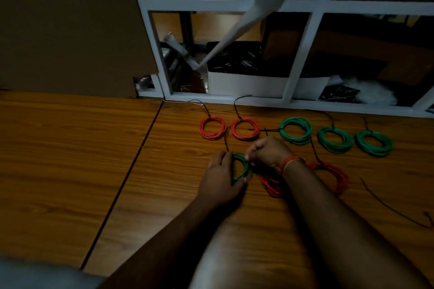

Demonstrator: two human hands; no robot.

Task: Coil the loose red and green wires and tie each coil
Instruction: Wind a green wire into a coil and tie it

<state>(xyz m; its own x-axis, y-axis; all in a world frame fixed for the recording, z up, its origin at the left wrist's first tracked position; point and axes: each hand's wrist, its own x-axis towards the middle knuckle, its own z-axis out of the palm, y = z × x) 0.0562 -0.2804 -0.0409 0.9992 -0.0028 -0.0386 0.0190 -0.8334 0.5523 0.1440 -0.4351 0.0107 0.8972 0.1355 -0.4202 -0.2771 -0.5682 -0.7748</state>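
Observation:
A small green wire coil [243, 166] lies on the wooden table [70, 148] between my hands. My left hand [220, 178] holds its left side, fingers curled round the loops. My right hand [267, 151] pinches the coil's upper right edge, where a dark tie seems to sit. Two red coils [212, 128] [245, 128] and three green coils [296, 130] [335, 139] [374, 143] lie in a row behind, each with a black tie. Two more red coils [271, 185] [333, 177] lie under and beside my right wrist.
A loose dark tie [394, 209] lies on the table at the right. A white-framed shelf [300, 54] with boxes and clutter stands behind the table. A brown panel [70, 26] rises at the back left. A seam [131, 166] divides the tabletop.

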